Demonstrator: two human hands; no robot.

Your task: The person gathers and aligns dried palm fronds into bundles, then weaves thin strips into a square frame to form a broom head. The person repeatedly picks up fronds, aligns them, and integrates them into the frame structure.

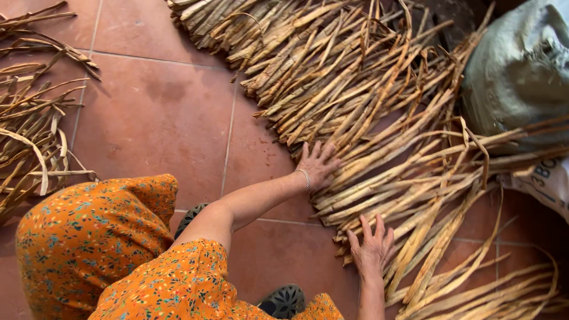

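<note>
Both the left hand (317, 163) and right hand (372, 248) lie flat and unclenched on the dried stalks (379, 142) mid-frame, probably straightening them, gripping nothing.

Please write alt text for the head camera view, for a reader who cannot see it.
Both hands, left hand and right hand, press flat on a wide pile of dried plant strips laid on a red tiled floor. The person wears orange flowered clothing; a grey sack lies nearby.

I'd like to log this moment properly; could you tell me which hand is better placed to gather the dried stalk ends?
Probably the left hand: it lies flat on the dried stalks. The right hand touches only their frayed lower edge.
</note>
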